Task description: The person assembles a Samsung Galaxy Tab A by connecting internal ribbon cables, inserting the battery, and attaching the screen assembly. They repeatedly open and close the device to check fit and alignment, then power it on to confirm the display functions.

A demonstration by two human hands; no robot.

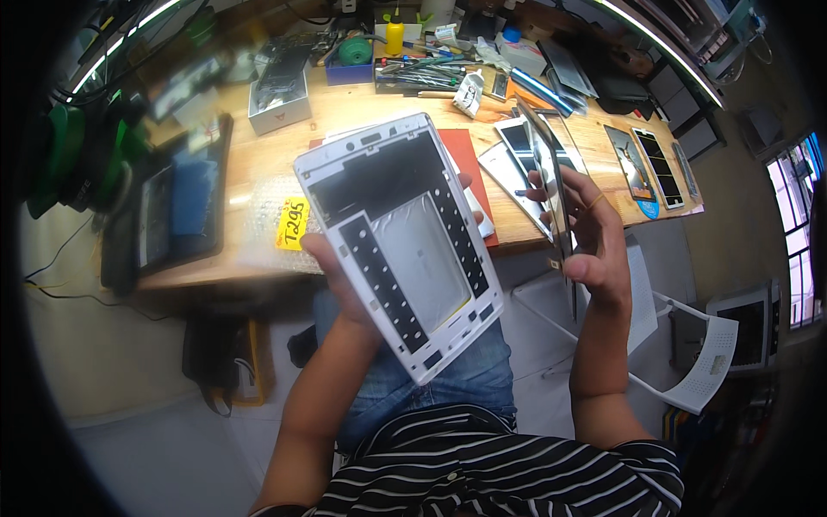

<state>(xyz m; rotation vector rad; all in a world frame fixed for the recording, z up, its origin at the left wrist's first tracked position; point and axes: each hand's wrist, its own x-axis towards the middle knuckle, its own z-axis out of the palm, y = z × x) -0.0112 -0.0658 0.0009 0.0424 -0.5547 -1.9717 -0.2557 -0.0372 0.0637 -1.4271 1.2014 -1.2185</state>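
A white, rectangular plastic tablet shell (422, 258) with black inner panels tilts at the centre of the frame, gripped by the left hand (347, 289), thumb at its left edge. Right of centre, the right hand (599, 224) pinches a thin, dark, flat panel (543, 142), seen nearly edge-on. Beyond lies a light wooden table (258, 159), with clear bubble wrap (263, 220) under a yellow paper label (294, 224) left of centre, and a white cardboard box (280, 114) at upper left.

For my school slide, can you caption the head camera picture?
At a wooden workbench, the left hand holds a white tablet shell, the right hand a thin panel.
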